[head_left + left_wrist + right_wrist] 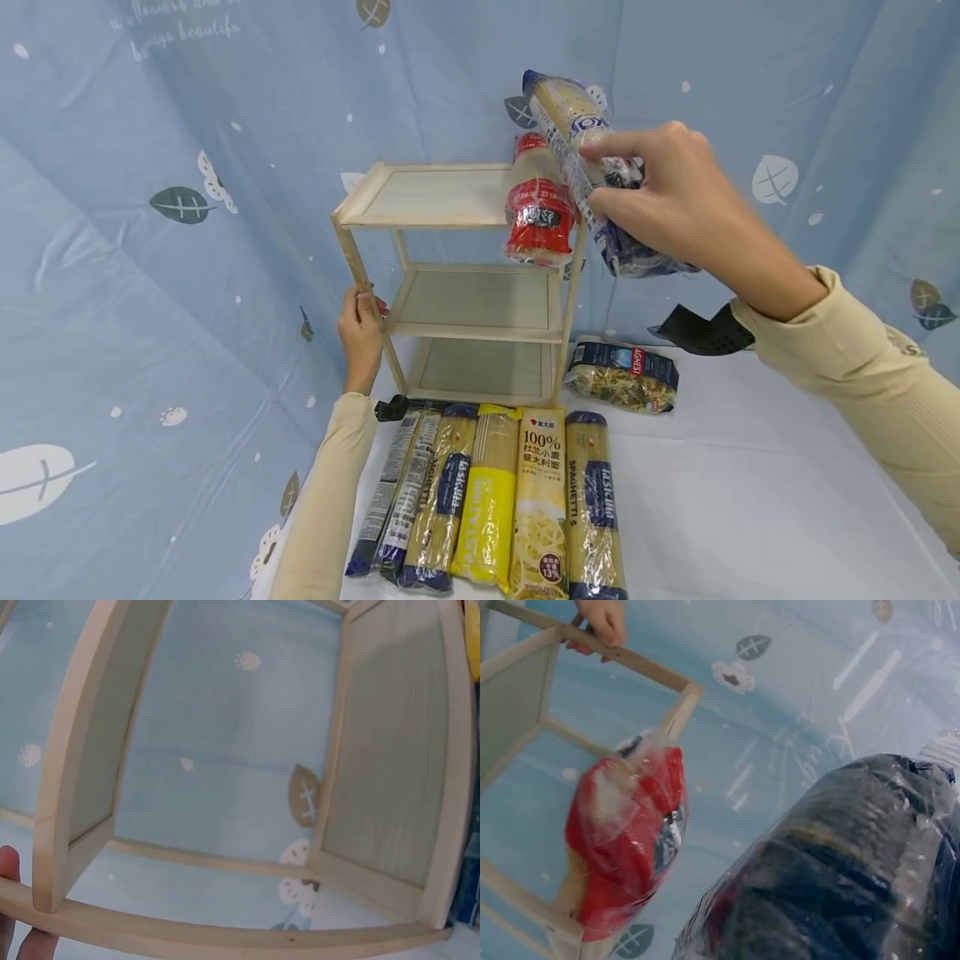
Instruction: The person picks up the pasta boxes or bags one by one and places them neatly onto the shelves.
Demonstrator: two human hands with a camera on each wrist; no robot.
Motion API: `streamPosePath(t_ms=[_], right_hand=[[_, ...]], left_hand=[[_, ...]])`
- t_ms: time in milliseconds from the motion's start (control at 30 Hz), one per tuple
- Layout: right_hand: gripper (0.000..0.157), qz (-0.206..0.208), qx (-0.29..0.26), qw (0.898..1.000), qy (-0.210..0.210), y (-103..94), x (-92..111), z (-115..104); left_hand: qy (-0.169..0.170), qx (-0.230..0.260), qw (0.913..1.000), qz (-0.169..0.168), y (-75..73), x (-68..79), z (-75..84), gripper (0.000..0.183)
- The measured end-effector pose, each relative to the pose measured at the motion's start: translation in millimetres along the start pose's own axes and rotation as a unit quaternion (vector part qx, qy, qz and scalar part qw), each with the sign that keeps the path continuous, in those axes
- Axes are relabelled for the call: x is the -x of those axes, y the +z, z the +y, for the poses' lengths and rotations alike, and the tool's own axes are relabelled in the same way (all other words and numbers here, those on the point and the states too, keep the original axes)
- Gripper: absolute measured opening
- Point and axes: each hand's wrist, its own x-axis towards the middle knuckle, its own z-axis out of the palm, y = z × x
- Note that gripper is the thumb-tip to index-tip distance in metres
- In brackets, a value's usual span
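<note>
My left hand (362, 333) grips the left front post of a three-tier wooden shelf rack (457, 335) at middle-tier height. In the left wrist view, its fingertips (10, 862) show at the rack's bar. Up at the right, my right hand (667, 196) holds a clear-and-blue packet of pasta (566, 104) between thumb and fingers, tilted, beside the rack's top right end. Its dark blue wrapper (840, 855) fills the lower right of the right wrist view. Next to it, a red-and-clear packet (538, 221) lies on the top tier, jutting over the front edge.
Several long spaghetti packets (487, 500) lie side by side on the white tabletop (750, 483) before the rack. An Agnesi pasta bag (624, 375) lies right of the rack's foot. Behind hangs a blue leaf-print curtain (262, 125).
</note>
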Motion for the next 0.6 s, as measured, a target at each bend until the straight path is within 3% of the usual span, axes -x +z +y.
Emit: streamPosePath(t_ms=[233,600], right_hand=[[0.045,-0.007,0.0,1.0,-0.003,10.4,-33,-8],[0.046,-0.049,-0.008,0.999,-0.01,32.5,-73,-30]], left_hand=[[0.001,-0.003,1.0,-0.009,-0.6,6.1,32.0,0.026],[0.013,-0.001,0.9998,-0.014,-3.6,4.0,33.1,0.027]])
